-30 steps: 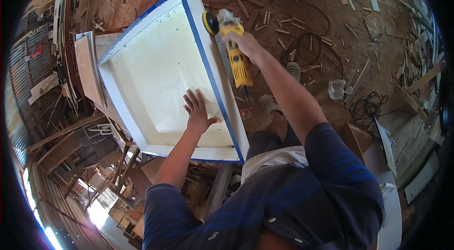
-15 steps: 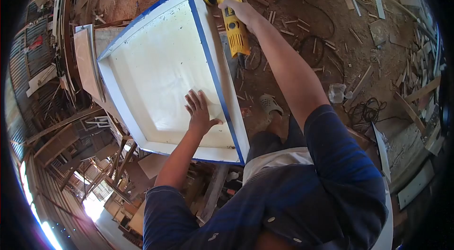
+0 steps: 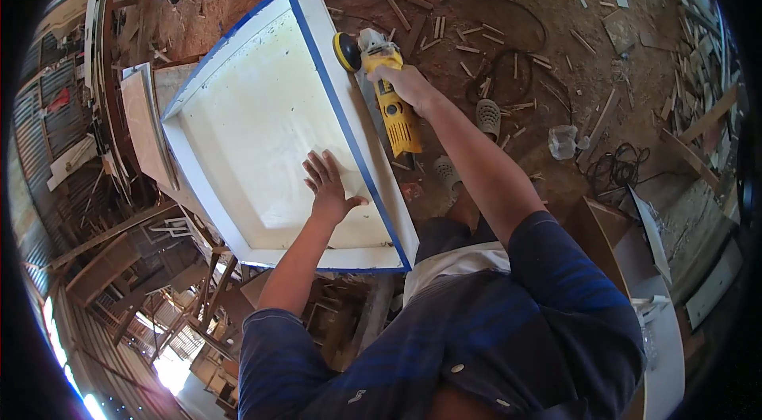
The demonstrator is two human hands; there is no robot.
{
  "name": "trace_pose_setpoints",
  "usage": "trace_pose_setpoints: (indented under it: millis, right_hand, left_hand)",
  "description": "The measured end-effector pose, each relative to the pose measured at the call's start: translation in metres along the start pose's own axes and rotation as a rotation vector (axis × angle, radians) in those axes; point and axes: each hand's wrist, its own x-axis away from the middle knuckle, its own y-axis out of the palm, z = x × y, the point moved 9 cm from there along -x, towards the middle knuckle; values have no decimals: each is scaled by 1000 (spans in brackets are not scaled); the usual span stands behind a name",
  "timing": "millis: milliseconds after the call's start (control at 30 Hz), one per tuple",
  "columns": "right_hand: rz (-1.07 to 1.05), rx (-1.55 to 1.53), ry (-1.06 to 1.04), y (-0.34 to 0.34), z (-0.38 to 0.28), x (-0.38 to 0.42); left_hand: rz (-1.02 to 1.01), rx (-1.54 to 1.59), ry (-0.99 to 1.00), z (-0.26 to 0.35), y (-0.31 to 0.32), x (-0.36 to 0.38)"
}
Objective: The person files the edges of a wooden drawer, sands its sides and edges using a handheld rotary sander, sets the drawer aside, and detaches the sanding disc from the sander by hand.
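In the head view, my right hand [image 3: 399,84] is wrapped round the body of a yellow angle grinder [image 3: 398,120]. Its round sanding disc [image 3: 346,52] is at the outer right side of a white box-like panel [image 3: 252,122], whose raised rim has a blue edge; whether the disc touches the side is hard to tell. Inside the panel, my left hand [image 3: 328,186] lies with fingers spread on the pale surface, near the lower right corner. Dark specks dot that surface.
Wood offcuts [image 3: 440,26] and a dark cable [image 3: 520,55] lie over the dirt floor on the right. A clear plastic container [image 3: 563,142] and a coiled black cord [image 3: 615,168] are nearby. Wooden boards [image 3: 141,122] lean left of the panel. A cabinet [image 3: 599,239] stands at my right.
The grinder in my right hand has moved down along the panel's right side, closer to me. My left hand stays spread on the panel. A second shoe now shows on the floor.
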Motion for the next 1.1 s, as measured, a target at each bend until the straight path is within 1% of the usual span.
trace_pose_setpoints:
  millis: [67, 167, 267, 367, 467, 567, 667, 800, 967, 1100]
  right_hand:
    - [36, 28, 34, -5, 20, 7]
    - [16, 5, -12, -3, 37, 29]
    - [8, -42, 1, 1, 47, 59]
    - [17, -1, -63, -1, 63, 74]
    - [19, 66, 20, -7, 89, 86]
    - [32, 39, -59, -7, 115, 99]
    - [46, 96, 22, -12, 135, 126]
    - [44, 56, 16, -16, 184, 136]
    - [49, 71, 39, -19, 214, 171]
    - [46, -17, 74, -15, 239, 206]
  left_hand:
    - [7, 6, 4, -1, 1, 0]
    - [-12, 4, -18, 1, -1, 1]
    - [-22, -4, -31, -2, 2, 1]
    - [-30, -6, -40, 1, 0, 2]
    - [-13, 13, -30, -1, 2, 3]
    - [-22, 6, -32, 0, 1, 6]
    - [-11, 31, -31, -1, 1, 6]
    - [-12, -11, -42, -1, 3, 6]
    - [-3, -21, -46, -2, 5, 7]
    - [1, -19, -48, -3, 4, 7]
